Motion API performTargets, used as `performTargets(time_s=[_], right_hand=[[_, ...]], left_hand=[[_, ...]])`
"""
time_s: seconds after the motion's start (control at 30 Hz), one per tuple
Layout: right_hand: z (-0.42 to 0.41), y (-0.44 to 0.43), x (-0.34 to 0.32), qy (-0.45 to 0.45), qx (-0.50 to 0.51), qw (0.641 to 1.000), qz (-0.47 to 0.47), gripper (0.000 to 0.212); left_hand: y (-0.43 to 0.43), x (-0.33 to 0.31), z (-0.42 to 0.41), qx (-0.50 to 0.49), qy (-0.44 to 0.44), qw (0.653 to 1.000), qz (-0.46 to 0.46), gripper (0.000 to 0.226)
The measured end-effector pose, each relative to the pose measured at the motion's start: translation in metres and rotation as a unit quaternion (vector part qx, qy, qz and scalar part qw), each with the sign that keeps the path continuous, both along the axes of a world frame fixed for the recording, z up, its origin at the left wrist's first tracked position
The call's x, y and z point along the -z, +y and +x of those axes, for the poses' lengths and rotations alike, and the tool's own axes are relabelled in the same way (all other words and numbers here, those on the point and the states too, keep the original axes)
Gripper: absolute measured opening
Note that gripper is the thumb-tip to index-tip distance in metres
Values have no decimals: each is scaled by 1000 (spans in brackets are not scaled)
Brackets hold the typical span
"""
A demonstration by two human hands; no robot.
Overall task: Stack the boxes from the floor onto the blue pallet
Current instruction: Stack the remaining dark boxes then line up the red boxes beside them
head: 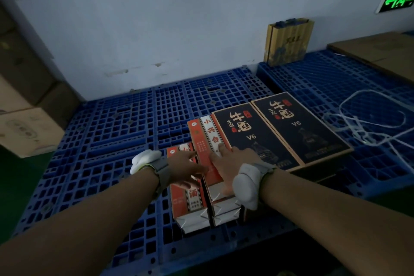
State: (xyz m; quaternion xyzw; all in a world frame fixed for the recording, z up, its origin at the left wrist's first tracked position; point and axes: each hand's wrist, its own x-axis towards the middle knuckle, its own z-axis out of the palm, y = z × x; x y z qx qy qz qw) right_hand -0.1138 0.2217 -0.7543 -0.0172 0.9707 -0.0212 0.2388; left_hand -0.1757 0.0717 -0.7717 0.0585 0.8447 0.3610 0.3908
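Two dark blue boxes (298,127) marked V6 lie flat side by side on the blue pallet (116,132). Left of them lies a red and white box (207,139), raised on another one beneath it. A second red and white box (187,199) lies lower on the pallet at its left. My right hand (233,163) rests flat on the raised red box with fingers spread. My left hand (186,168) sits over the lower red box, fingers apart and touching the side of the raised one. Neither hand grips anything.
A gold and blue carton (287,42) stands against the back wall. Brown cardboard boxes (24,127) are stacked at the left, and flat cardboard (380,51) lies on a second blue pallet at the right. Loose white strapping (371,119) lies on that pallet.
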Motion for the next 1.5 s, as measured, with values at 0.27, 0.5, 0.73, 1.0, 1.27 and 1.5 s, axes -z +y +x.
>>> performTargets(time_s=[0.27,0.5,0.73,1.0,1.27,1.5], right_hand=[[12,33,15,11,-69,997,24,101],[14,28,28,26,-55,998,23,102],[13,30,28,11,-40,999,5,99],[5,41,42,10,-39,999,-15,104],[1,37,37,-3,-40,999,-6,105],[3,33,34,-9,-23,1000,2,96]], left_hand=[[1,-9,13,42,145,986,-64,54],[-5,0,17,-78,136,979,-130,36],[-25,22,36,-71,-26,986,-146,45],[-26,87,46,-305,-136,922,196,59],[-39,111,40,-318,-181,915,172,77],[-38,126,33,-312,-146,929,132,96]])
